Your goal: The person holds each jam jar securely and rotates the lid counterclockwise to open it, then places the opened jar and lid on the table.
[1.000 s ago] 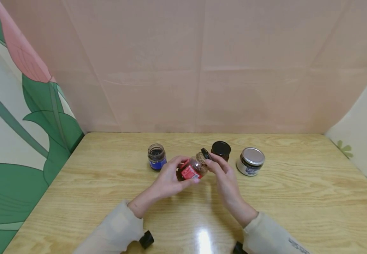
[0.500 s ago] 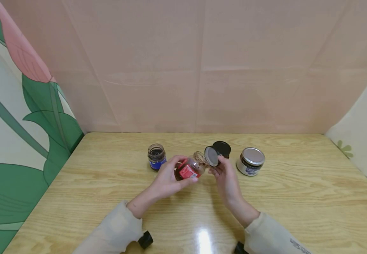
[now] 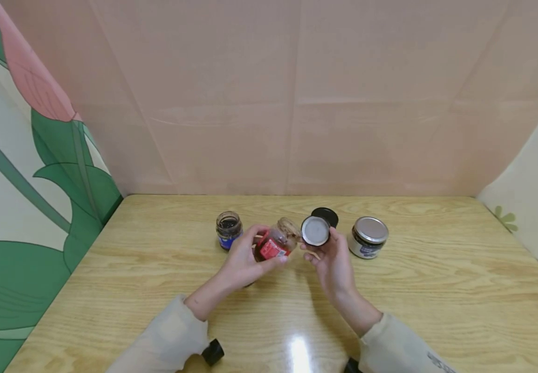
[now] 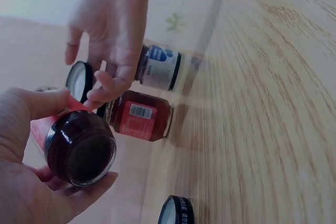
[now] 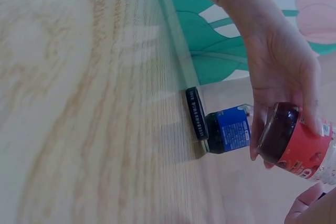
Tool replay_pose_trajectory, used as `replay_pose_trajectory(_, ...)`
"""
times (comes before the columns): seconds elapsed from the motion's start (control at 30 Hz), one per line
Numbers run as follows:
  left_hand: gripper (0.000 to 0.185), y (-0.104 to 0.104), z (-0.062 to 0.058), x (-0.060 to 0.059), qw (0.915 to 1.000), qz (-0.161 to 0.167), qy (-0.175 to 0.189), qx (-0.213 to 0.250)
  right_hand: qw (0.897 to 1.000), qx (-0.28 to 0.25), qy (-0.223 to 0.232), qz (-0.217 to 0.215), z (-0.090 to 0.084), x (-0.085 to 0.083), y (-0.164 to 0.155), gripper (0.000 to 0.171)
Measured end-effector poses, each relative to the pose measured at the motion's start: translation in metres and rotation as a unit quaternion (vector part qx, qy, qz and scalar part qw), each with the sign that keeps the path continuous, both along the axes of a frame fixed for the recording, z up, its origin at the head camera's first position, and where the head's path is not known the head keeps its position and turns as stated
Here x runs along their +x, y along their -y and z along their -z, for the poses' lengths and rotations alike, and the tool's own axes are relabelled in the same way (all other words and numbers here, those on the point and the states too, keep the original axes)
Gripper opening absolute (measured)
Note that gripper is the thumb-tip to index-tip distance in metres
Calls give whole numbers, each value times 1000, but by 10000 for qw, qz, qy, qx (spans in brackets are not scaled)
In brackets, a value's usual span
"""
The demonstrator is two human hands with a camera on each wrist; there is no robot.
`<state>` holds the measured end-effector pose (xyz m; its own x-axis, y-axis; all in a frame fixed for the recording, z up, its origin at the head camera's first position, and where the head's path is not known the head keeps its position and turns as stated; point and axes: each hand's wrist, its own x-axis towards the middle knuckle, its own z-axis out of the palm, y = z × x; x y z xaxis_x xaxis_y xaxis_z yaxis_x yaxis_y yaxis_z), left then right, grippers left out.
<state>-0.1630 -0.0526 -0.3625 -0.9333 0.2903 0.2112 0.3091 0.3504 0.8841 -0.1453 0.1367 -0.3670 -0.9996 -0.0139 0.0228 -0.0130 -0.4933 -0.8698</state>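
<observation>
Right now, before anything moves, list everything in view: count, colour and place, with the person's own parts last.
Open jar: 1, red label, tilted in the left hand
Held lid: 1, black with pale inside, in the right hand
Blue jar: 1, blue label, lidless, standing on the left
Black-lidded jar: 1, red label, standing behind the right hand
Silver-lidded jar: 1, pale label, standing on the right
Loose lid: 1, black, lying on the table
Table: 1, light wood, under the jars
Backdrop: 1, pinkish, behind the table
Side walls: 2, pale with printed plants, left and right
Hands: 2, bare, above the table
Sleeves: 2, off-white, on both arms
</observation>
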Motion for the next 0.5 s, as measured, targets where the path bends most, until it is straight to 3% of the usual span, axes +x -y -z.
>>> replay_pose_trajectory(0.5,59,-4,3,-11,9972,-548,408,289,9963,577,630,111,-3,-2,-5,42)
